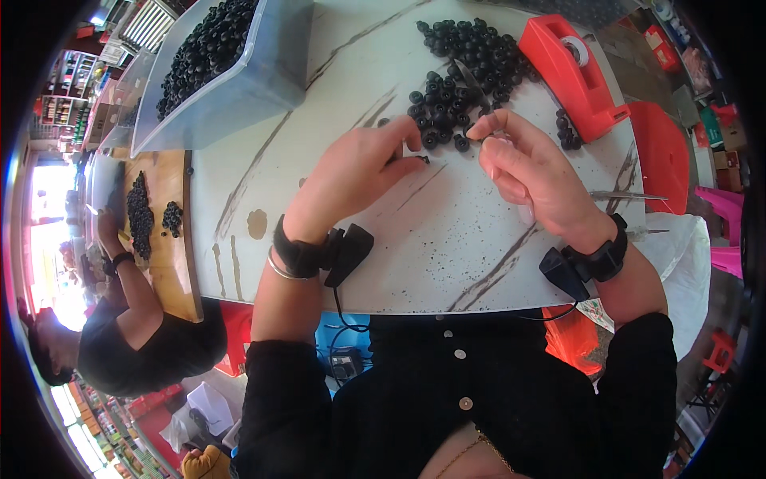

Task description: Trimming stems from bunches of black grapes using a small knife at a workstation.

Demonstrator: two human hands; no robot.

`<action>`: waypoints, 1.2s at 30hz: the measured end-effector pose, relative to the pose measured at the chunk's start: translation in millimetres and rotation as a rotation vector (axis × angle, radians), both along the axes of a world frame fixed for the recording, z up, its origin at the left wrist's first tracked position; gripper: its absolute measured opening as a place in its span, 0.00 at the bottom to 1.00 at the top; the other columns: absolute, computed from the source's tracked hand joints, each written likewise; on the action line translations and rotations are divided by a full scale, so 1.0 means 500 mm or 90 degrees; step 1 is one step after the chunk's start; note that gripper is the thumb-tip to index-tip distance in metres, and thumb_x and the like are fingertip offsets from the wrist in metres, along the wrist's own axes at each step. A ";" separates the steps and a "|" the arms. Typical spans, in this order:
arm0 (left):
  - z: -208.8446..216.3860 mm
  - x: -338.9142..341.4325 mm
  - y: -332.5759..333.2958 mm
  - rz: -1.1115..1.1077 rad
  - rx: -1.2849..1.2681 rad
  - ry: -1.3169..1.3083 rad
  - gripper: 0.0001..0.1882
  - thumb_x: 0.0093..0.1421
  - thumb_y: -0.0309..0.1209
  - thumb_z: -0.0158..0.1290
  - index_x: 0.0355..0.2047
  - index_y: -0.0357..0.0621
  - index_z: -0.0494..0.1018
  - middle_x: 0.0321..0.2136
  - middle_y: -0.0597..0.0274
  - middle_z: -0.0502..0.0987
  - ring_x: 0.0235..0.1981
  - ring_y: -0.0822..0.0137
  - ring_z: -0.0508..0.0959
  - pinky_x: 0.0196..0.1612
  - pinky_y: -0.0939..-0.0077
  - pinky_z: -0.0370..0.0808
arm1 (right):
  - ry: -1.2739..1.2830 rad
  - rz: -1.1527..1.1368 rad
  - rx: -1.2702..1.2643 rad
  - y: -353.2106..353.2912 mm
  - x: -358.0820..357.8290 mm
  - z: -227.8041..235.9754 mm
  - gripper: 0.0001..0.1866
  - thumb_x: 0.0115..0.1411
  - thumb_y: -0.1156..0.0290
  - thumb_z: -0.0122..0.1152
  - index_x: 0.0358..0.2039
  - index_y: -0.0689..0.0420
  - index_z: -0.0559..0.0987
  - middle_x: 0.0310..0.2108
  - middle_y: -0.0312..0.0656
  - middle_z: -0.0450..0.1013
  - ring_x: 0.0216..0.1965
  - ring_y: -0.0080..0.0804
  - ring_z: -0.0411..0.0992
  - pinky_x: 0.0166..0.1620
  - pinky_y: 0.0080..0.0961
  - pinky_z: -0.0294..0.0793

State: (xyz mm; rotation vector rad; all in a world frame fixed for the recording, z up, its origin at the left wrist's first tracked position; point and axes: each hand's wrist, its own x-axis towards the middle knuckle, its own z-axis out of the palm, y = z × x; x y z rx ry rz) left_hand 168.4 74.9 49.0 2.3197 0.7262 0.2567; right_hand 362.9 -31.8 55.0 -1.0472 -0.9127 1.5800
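Note:
Dark round berries that look like blueberries [443,116] lie loose in a heap on the white marbled table [343,263]. My left hand [359,164] is at the heap's near left edge, fingers curled and thumb close to the index finger. Something small and dark shows at its fingertips, too small to name. My right hand [531,160] is closed at the near right of the heap. A pointed metal tool [469,78] runs from its fingers over the berries; its handle end is hidden.
A clear plastic bin [275,88] full of berries stands at far left. A red tape dispenser [578,88] sits right, with scissors [630,195] at the table's right edge. Dark crumbs dot the near tabletop. At left, another person [152,335] works at a wooden board [171,263] with berries.

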 end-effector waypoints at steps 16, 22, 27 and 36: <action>-0.030 0.039 -0.031 -0.064 -0.572 -0.358 0.13 0.49 0.20 0.54 0.33 0.44 0.64 0.33 0.70 0.65 0.32 0.79 0.65 0.32 0.88 0.64 | 0.057 0.023 0.003 -0.001 -0.001 0.000 0.12 0.60 0.63 0.46 0.39 0.56 0.65 0.22 0.29 0.61 0.15 0.08 0.50 0.18 0.07 0.48; -0.033 0.041 -0.032 0.002 -0.716 -0.419 0.11 0.53 0.21 0.53 0.36 0.43 0.68 0.34 0.62 0.72 0.26 0.81 0.64 0.26 0.91 0.61 | 0.055 0.025 0.036 0.000 0.001 0.000 0.14 0.62 0.58 0.43 0.40 0.56 0.65 0.21 0.29 0.61 0.15 0.09 0.50 0.18 0.07 0.48; -0.041 0.039 -0.021 0.012 -0.870 -0.495 0.09 0.54 0.22 0.52 0.36 0.43 0.70 0.33 0.61 0.75 0.23 0.84 0.66 0.21 0.94 0.61 | 0.040 -0.014 0.044 -0.001 0.001 -0.007 0.16 0.63 0.58 0.37 0.43 0.57 0.65 0.22 0.30 0.62 0.15 0.09 0.50 0.18 0.06 0.49; -0.048 0.052 -0.037 0.115 -0.822 -0.546 0.08 0.55 0.24 0.52 0.36 0.44 0.70 0.30 0.66 0.73 0.20 0.85 0.62 0.19 0.92 0.56 | -0.155 -0.028 0.097 -0.006 -0.010 -0.002 0.16 0.63 0.65 0.37 0.47 0.58 0.63 0.23 0.31 0.63 0.17 0.09 0.52 0.21 0.06 0.51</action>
